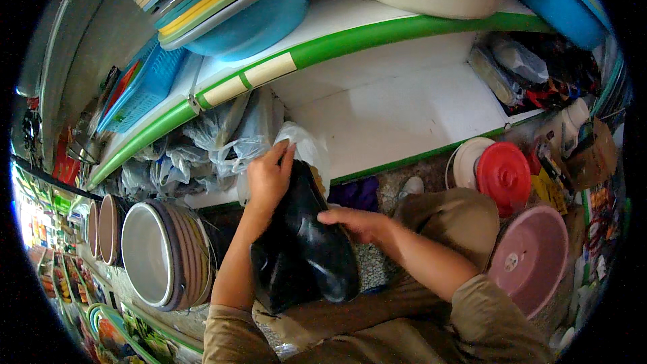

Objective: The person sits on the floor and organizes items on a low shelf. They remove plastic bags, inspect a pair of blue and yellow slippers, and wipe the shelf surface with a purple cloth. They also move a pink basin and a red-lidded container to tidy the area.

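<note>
The left hand (267,178) has its fingers drawn together at the top edge of a black boot (313,229) and a clear bag (317,152); which of the two it grips cannot be told. The right hand (360,224) holds the boot, thumb pressed on its right side, fingers hidden. The boot is tilted above the lap, toward the near side; whether a second boot lies with it cannot be determined. Beyond the hands runs the green-edged lower shelf (397,111), its white board exposed between several bagged goods (226,128) at left and packages (532,71) at right. Clearance to the right is limited by the bent knee (451,222), then one pink tub (529,259), one red bucket (504,178) and one white bucket (465,162). To the left, beyond a strip of floor, stands one nested bucket stack (151,256), with two brown buckets (109,229) farther left. The upper shelf (337,39) carries one blue basket (145,91) and three basin stacks (253,20): left, middle and right.
</note>
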Action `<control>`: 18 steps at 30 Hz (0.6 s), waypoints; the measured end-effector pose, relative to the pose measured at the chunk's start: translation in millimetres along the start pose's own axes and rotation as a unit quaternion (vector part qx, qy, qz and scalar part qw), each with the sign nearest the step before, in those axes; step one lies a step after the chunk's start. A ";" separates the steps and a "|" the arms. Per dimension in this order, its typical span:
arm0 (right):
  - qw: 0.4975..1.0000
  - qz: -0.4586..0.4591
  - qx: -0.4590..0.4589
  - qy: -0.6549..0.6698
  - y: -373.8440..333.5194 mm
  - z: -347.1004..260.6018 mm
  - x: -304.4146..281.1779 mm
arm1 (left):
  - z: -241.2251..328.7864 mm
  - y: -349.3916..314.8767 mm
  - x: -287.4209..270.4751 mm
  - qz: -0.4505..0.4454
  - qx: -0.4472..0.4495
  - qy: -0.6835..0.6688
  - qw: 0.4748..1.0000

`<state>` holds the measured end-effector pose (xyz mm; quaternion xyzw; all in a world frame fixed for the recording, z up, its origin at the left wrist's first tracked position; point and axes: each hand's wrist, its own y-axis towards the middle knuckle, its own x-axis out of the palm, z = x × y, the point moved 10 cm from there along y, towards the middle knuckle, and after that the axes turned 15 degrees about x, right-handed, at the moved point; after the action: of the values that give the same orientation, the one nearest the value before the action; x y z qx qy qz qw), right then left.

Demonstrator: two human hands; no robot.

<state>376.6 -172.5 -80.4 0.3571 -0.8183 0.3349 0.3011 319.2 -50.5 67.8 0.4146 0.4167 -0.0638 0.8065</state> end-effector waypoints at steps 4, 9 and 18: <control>0.995 0.027 0.063 0.070 8.7 20.5 -9.5 | 9.1 5.2 9.9 -0.043 -0.024 0.016 0.999; 0.995 0.029 0.057 0.073 17.9 23.1 -23.3 | -33.9 5.5 13.2 0.025 -0.108 -0.177 0.978; 0.983 0.179 0.014 0.034 -11.7 -7.2 -72.0 | -23.7 33.1 -37.3 -0.078 -0.025 -0.044 0.996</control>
<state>428.2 -145.5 -124.9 0.1971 -0.8535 0.4068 0.2592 295.3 -20.9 107.9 0.3571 0.4134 -0.1346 0.8267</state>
